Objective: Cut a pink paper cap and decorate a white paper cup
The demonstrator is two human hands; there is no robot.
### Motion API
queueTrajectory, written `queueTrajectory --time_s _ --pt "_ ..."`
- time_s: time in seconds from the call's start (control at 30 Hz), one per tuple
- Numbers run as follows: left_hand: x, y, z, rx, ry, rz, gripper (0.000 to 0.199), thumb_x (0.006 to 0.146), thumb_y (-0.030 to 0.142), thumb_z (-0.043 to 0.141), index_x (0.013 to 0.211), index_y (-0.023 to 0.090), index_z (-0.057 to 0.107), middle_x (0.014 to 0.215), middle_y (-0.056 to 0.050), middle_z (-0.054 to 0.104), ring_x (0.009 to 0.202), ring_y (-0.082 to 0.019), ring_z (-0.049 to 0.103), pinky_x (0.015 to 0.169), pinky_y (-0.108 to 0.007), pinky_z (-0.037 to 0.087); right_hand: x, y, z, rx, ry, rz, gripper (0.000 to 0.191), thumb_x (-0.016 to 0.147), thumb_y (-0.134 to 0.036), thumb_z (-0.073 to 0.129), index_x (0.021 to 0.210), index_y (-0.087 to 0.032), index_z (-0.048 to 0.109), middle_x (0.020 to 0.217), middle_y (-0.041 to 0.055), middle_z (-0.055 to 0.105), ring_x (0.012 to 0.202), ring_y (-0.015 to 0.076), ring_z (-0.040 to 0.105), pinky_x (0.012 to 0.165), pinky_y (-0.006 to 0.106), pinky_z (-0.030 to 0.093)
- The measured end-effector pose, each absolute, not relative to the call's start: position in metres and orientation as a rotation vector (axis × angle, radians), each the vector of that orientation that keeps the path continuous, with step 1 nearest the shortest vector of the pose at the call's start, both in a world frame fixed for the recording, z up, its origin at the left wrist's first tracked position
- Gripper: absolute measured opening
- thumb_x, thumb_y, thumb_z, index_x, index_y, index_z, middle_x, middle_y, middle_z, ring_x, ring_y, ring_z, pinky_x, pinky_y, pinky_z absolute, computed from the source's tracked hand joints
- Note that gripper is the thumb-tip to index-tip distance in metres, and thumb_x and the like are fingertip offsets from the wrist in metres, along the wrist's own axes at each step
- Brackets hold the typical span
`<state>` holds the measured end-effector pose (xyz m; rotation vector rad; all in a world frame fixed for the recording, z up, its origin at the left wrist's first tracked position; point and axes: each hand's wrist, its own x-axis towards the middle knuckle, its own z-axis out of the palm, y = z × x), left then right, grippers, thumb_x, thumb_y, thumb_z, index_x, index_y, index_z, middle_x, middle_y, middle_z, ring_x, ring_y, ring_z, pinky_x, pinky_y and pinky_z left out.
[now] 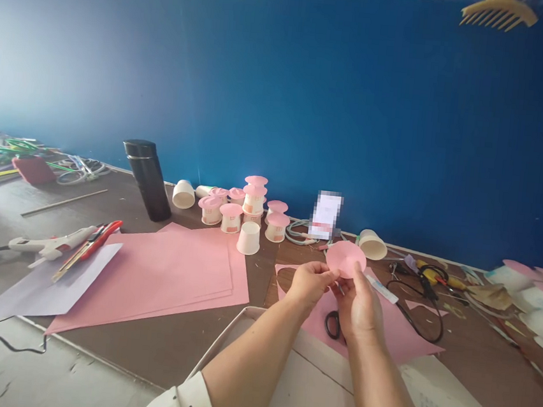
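A round pink paper disc (346,255) is held up between my two hands above the table. My left hand (309,287) pinches its lower left edge. On the lower right, the thumb of my right hand (362,308) presses against the disc, with the other fingers partly hidden behind it. One black loop handle of scissors (332,325) shows beside my right palm; I cannot tell whether that hand also holds them. Under both hands lies a cut pink sheet (403,334) with a curved cut-out on its left side.
Paper cups topped with pink discs (254,192) stand by the blue partition (282,89); a bare cup (249,238) is in front. Leftward are pink sheets (173,271), a black bottle (146,179), a glue gun (53,244) and a red cutter (89,250). Cables (435,296) lie right.
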<state>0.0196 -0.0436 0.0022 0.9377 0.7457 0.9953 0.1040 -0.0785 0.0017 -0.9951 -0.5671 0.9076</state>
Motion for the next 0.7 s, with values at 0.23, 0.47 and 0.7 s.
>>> queueTrajectory --time_s 0.23,0.47,0.7 --pt "0.018 -0.043 0.003 0.959 0.807 1.070 0.029 0.063 0.041 0.073 0.066 0.014 0.061 0.065 -0.001 0.054 0.060 -0.009 0.046 0.061 -0.024 0.037 0.106 -0.079 -0.006 -1.202 -0.597 0.746 0.033 0.068 -0.045 0.072 0.089 -0.020 0.065 0.092 0.0028 0.069 0.090 0.0162 0.062 0.067 0.023 0.047" --pt "0.018 -0.044 0.003 0.941 0.757 1.056 0.033 0.059 0.042 0.076 0.069 0.015 0.060 0.070 -0.001 0.056 0.065 -0.009 0.048 0.065 -0.025 0.038 0.110 -0.078 -0.012 -1.281 -0.639 0.658 0.039 0.067 -0.050 0.070 0.089 -0.018 0.067 0.092 0.0047 0.068 0.085 0.0168 0.062 0.069 0.025 0.049" --pt "0.019 -0.038 -0.007 0.919 0.739 1.115 0.032 0.061 0.042 0.074 0.071 0.015 0.062 0.069 0.001 0.054 0.062 -0.008 0.042 0.065 -0.024 0.034 0.105 -0.080 -0.006 -1.374 -0.686 0.687 0.040 0.068 -0.053 0.069 0.089 -0.020 0.069 0.094 0.0030 0.068 0.081 0.0160 0.060 0.073 0.027 0.048"
